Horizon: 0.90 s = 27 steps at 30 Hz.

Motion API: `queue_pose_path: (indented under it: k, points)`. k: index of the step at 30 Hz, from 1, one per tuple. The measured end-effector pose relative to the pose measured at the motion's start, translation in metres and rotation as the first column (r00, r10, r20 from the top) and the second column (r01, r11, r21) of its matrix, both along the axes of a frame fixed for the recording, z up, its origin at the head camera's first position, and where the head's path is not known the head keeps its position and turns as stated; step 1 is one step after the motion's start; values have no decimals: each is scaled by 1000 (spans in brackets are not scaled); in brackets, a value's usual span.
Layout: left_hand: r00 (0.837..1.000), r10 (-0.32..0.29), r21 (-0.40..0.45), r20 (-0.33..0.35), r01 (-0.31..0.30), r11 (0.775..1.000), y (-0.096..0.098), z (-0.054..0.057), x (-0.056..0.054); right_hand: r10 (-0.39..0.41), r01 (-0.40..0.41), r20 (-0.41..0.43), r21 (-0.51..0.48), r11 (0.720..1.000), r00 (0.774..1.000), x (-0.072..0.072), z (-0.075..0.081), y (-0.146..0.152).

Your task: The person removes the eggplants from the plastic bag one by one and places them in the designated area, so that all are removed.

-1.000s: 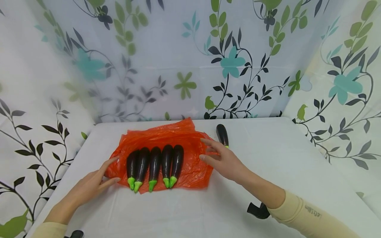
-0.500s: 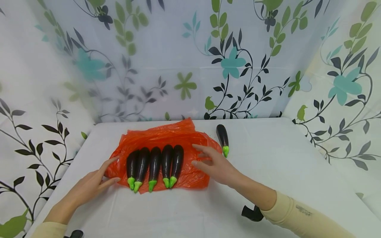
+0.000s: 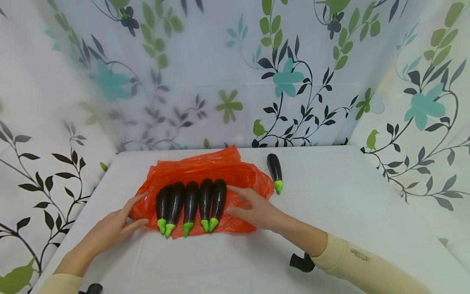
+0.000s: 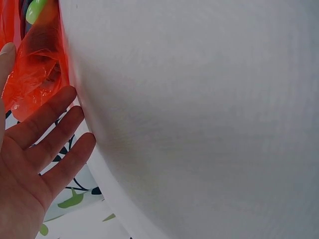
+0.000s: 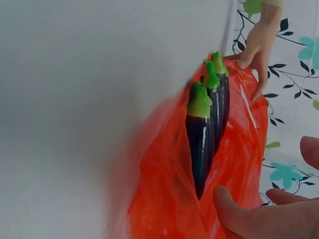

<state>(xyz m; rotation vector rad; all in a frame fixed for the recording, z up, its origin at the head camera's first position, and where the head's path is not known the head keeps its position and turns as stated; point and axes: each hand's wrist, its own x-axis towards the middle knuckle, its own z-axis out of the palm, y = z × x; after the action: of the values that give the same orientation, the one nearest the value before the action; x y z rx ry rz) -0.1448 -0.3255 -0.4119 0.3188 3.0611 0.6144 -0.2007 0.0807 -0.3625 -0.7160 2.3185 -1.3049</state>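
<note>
A red plastic bag [image 3: 200,168] lies spread on the white table. Several dark eggplants [image 3: 191,202] with green stems sit side by side on it, stems toward me. My left hand [image 3: 106,232] is at the bag's left edge, fingers extended; in the left wrist view those fingers [image 4: 55,129] are spread apart beside the red plastic. Over the bag's right part reaches my right hand [image 3: 258,209], index finger and thumb apart, fingertips close to the rightmost eggplant [image 3: 219,200]. In the right wrist view the thumb [image 5: 227,201] overlaps the bag below the eggplants.
One more eggplant [image 3: 274,169] lies just right of the bag, stem toward me. The white table [image 3: 349,196] extends to both sides. A patterned curtain [image 3: 227,81] stands behind and around it. A black wrist mount [image 3: 302,262] sits under my right sleeve.
My right hand has moved left and slightly toward me, from the bag's right edge to near the rightmost eggplant. The lone eggplant's stem has come into view. My left hand stays put.
</note>
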Motion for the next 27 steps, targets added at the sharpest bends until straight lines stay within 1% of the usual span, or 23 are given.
queue_pose_path:
  k: [7, 13, 20, 27]
  points:
    - [1000, -9, 3, -14, 9, 1000, -1, 0, 0, 17, -18, 11, 60, 998, 1000, -4, -9, -12]
    - [1000, -6, 5, -14, 6, 1000, -1, 0, 0, 24, -26, 24, 91, 996, 999, -12, -20, -19]
    - [1000, -9, 16, -2, 9, 1000, -1, 0, -1, 39, -41, 25, 112, 993, 999, -20, -29, -24]
    - [1000, -10, 16, -11, 10, 1000, -2, -1, -1, 54, -59, 36, 132, 989, 998, -23, -36, -26]
